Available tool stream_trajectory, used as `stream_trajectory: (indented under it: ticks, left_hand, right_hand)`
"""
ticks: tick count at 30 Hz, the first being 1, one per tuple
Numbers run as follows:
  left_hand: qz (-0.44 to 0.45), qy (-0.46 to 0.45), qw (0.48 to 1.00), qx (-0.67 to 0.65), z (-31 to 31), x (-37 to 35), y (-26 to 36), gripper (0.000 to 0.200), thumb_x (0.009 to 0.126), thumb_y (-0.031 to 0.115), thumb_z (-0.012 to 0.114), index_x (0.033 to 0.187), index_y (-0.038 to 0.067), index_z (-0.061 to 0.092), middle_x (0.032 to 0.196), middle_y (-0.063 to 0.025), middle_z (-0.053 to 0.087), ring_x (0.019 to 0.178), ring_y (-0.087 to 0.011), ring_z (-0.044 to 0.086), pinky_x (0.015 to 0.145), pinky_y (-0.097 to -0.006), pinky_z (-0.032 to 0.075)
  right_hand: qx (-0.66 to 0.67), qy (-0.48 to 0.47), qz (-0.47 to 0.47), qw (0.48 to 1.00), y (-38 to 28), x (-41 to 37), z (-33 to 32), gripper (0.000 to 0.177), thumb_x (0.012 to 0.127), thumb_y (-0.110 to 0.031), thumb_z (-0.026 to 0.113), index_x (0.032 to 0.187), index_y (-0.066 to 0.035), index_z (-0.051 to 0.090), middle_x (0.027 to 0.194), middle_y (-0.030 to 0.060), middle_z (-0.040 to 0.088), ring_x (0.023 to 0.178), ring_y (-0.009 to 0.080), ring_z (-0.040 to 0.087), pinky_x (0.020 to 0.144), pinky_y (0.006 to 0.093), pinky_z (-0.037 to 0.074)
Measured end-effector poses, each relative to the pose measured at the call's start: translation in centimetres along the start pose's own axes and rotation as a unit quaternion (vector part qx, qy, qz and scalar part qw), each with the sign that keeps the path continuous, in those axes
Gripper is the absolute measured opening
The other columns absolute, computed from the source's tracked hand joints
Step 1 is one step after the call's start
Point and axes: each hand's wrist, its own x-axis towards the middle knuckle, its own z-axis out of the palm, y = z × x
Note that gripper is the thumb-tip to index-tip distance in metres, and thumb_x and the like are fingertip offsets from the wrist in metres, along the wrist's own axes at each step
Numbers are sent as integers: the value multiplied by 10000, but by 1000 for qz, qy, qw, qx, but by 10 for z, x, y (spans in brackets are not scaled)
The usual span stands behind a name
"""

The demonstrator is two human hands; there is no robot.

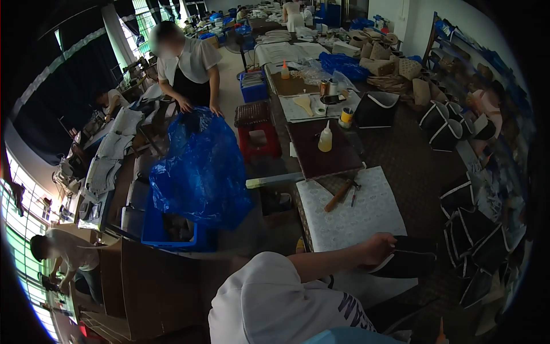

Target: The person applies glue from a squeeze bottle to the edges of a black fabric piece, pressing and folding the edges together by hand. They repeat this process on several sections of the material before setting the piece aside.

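My left hand (378, 249), at the end of a bare forearm and white sleeve, is closed on the near edge of a black fabric piece (409, 258) with a pale edge. The piece lies over the table's near side, beside a white patterned sheet (366, 209). Beyond the hand, on that sheet, rest a wooden-handled hammer (338, 196) and a small thin tool (354, 198). My right hand does not show. A small orange tip (441, 328) pokes up at the bottom edge; I cannot make out what it belongs to.
A dark red board (323, 155) holds a glue bottle (325, 140). Black pale-edged pieces (478, 229) crowd the table's right side. Across the aisle, a person (186, 71) handles a large blue plastic bag (200, 172) over a blue crate (172, 243). A red stool (259, 140) stands nearby.
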Motion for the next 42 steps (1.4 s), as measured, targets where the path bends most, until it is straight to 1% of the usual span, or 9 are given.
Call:
stream_trajectory:
  ticks: [7,12,14,19,23,27,31,37,42]
  left_hand:
    - [5,76,989,-125,23,-7,30,316,876,190,531,1116,-13,560,1153,-179,578,1047,-302,567,953,-430,441]
    - [241,-28,960,-136,71,-13,101,189,853,80,475,963,-11,598,978,-144,626,908,-272,609,931,-407,478]
    - [271,-284,915,-97,126,-44,145,300,940,205,462,1102,-21,573,1098,-148,619,1020,-275,596,965,-408,455]
    - [362,-194,911,49,195,-61,179,444,970,313,449,1293,10,448,1287,-124,536,1202,-274,500,1040,-405,368]
    - [354,-70,923,136,176,-60,137,480,955,339,493,1328,47,418,1329,-84,496,1200,-233,500,1036,-394,373]
    - [325,-130,914,203,116,-81,114,542,938,373,510,1333,15,408,1328,-119,492,1187,-252,515,1028,-397,393]
    - [261,-101,959,-39,102,-88,124,282,846,184,473,986,-11,622,1011,-144,650,986,-284,611,953,-387,454]
    - [188,55,980,-44,49,-59,101,242,767,125,438,842,5,634,897,-135,655,846,-260,624,836,-373,501]
    - [91,-200,975,-41,15,-15,126,268,775,185,480,894,6,641,908,-120,655,841,-246,622,822,-364,504]
  right_hand:
    - [6,-9,11,1000,0,4,-6,620,822,-254,715,1278,6,386,1192,167,527,1041,273,580,880,430,516]
    - [34,-8,12,999,3,3,-16,616,824,-255,712,1280,4,388,1190,164,529,1039,272,581,883,432,514]
    - [27,-11,9,1000,0,4,-15,614,825,-255,711,1280,3,389,1190,163,529,1039,272,581,884,432,513]
    - [38,-9,25,999,3,2,-6,610,828,-255,708,1281,1,390,1188,160,531,1037,271,582,887,434,510]
    - [42,-19,36,998,5,5,-1,607,830,-256,706,1283,-1,392,1187,158,533,1035,270,583,889,435,509]
    - [40,-14,43,998,10,2,4,603,833,-256,703,1284,-2,393,1185,155,534,1034,269,583,892,437,507]
    - [23,-29,50,998,14,3,14,600,835,-257,701,1285,-4,395,1184,153,535,1032,268,584,894,438,505]
    - [18,-51,54,997,18,8,30,595,838,-257,697,1286,-6,397,1182,149,537,1030,267,585,898,440,502]
    - [11,-49,56,997,21,5,39,591,841,-258,694,1288,-8,398,1180,146,539,1028,266,586,901,442,500]
